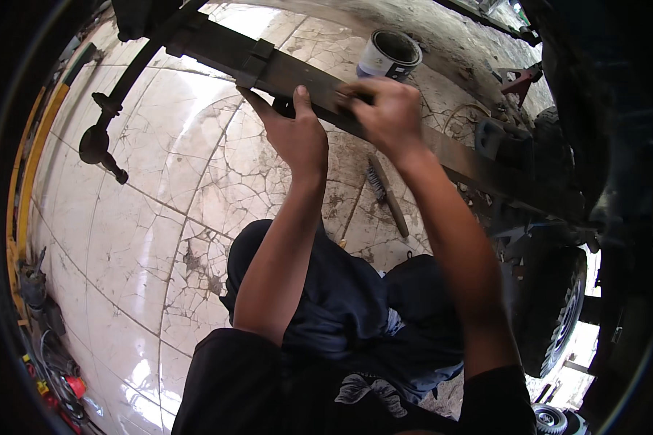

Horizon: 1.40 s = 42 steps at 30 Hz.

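A long, dark leaf spring (305,77) with a clamp band (255,61) slants across the top of the view. My left hand (297,141) holds its lower edge near the band, thumb up against the metal and index finger stretched along below; the other fingers are mostly hidden. Over the spring, farther right, my right hand (390,114) is curled and its fingertips are smeared by motion. Whatever it pinches against the metal cannot be made out. Below the spring, a wire brush (386,192) with a long handle lies on the floor.
An open paint can (392,56) stands beyond the spring. A red jack stand (519,81) is at the upper right, a tyre (562,319) at the lower right. A dark rod with a joint (94,143) hangs at the left. Yellow bars (42,152) and tools line the left edge.
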Motion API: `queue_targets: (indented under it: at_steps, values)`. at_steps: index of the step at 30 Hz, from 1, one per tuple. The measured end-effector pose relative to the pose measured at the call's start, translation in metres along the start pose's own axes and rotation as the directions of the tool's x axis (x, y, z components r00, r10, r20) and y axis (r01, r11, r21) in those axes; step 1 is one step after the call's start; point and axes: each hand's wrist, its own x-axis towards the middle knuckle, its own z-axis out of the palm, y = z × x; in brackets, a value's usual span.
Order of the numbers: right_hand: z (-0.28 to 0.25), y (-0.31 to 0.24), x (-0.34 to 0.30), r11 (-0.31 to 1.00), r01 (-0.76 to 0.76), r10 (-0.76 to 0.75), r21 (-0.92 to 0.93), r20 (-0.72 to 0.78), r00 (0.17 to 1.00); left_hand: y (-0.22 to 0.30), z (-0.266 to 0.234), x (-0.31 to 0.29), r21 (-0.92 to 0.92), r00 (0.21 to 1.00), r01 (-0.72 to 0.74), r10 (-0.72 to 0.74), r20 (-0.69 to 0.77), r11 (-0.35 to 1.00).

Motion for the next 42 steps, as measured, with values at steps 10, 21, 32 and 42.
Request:
queue_targets:
  at_steps: [10,21,32,42]
  values:
    - [-0.040,0.027,-0.031,0.991,-0.132,0.131,-0.001,0.090,0.987,0.001,-0.016,0.024,-0.100,1.000,0.019,-0.020,-0.005,0.995]
    - [0.031,-0.007,0.022,0.995,0.102,-0.103,-0.014,-0.044,0.994,-0.001,-0.011,0.033,-0.110,0.993,-0.012,0.000,-0.117,0.994]
    - [-0.066,0.030,-0.050,0.971,-0.182,0.198,-0.153,0.096,0.976,0.006,-0.027,0.039,0.080,0.995,-0.004,0.012,-0.098,0.997]
    - [0.035,-0.016,0.023,0.991,0.136,-0.136,-0.001,-0.021,0.991,0.014,-0.031,0.045,0.062,0.997,0.053,-0.050,-0.051,0.997]
